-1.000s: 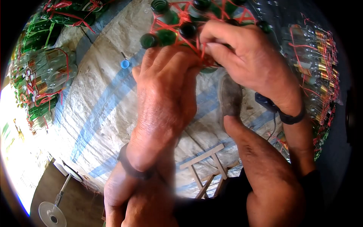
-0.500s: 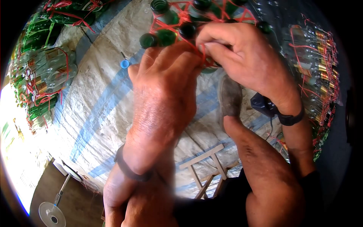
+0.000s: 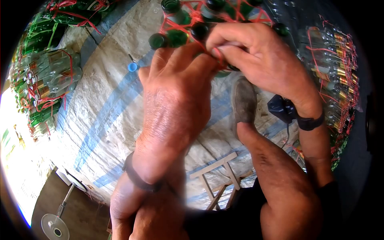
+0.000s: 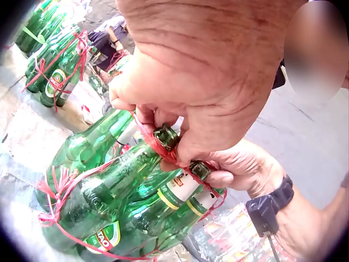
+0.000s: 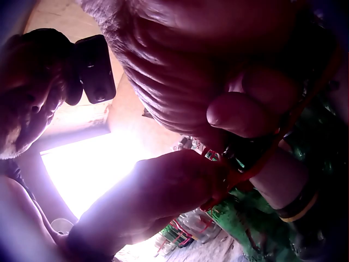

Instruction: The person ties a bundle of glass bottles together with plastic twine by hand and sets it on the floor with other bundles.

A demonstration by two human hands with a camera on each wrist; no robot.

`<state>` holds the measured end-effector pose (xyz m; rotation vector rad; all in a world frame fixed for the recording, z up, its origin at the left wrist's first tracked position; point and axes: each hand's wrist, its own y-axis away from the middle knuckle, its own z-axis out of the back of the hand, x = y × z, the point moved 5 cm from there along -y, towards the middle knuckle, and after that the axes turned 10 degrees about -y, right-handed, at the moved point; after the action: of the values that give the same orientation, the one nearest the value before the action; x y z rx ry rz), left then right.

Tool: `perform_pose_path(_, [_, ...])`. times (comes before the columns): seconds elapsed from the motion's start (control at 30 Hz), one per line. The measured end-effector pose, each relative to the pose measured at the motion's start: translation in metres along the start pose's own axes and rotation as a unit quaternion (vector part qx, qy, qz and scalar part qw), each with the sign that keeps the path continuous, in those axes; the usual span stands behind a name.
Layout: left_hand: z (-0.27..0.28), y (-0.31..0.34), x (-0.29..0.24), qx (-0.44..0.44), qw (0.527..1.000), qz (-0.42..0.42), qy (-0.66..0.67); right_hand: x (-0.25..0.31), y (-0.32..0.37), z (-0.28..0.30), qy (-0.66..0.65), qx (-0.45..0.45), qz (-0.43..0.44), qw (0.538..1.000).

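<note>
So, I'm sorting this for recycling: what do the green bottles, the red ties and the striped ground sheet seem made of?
Bottles: glossy glass, by the see-through green walls and sharp highlights. Ties: probably plastic twine with a slight sheen, given the thin, splayed ends. Sheet: perhaps plastic tarp, dull and dirty, with stiff-looking creases; coated cloth is possible.

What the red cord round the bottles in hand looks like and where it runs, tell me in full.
The red cord looks like thin plastic strip, glossy in places. One stretch wraps the bodies of the upright or tilted green bottles, ending at a knot with frayed, splayed tails. More strands criss-cross between the necks. The left hand and right hand touch it near the bottle mouths; their fingers partly hide it there.
</note>
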<state>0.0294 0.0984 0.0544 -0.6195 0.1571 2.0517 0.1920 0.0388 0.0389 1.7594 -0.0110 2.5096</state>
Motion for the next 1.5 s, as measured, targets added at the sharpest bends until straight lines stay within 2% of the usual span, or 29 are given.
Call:
perform_pose_path(0.37, [-0.006, 0.002, 0.008, -0.044, 0.996, 0.013, 0.076, 0.0, -0.001, -0.001, 0.037, 0.003, 0.012, 0.999])
perform_pose_path(0.6, [-0.004, 0.003, 0.008, -0.024, 0.994, 0.036, 0.097, 0.001, 0.004, 0.003, 0.074, -0.018, -0.01, 0.997])
perform_pose_path(0.77, [-0.003, 0.002, 0.013, -0.011, 0.99, 0.012, 0.14, 0.0, 0.008, 0.005, 0.063, -0.027, 0.005, 0.998])
perform_pose_path(0.97, [-0.003, 0.002, 0.015, -0.01, 0.987, 0.02, 0.159, 0.018, 0.014, 0.005, 0.12, -0.047, 0.03, 0.991])
perform_pose_path(1.2, [-0.003, 0.004, 0.018, -0.005, 0.985, 0.029, 0.169, 0.029, 0.023, 0.001, 0.108, -0.079, 0.055, 0.989])
perform_pose_path(1.27, [-0.003, 0.005, 0.019, -0.006, 0.985, 0.023, 0.169, 0.032, 0.023, 0.0, 0.169, -0.047, 0.064, 0.982])
perform_pose_path(1.5, [-0.003, 0.007, 0.02, -0.018, 0.981, 0.045, 0.188, 0.034, 0.024, -0.004, 0.213, -0.061, 0.047, 0.974])
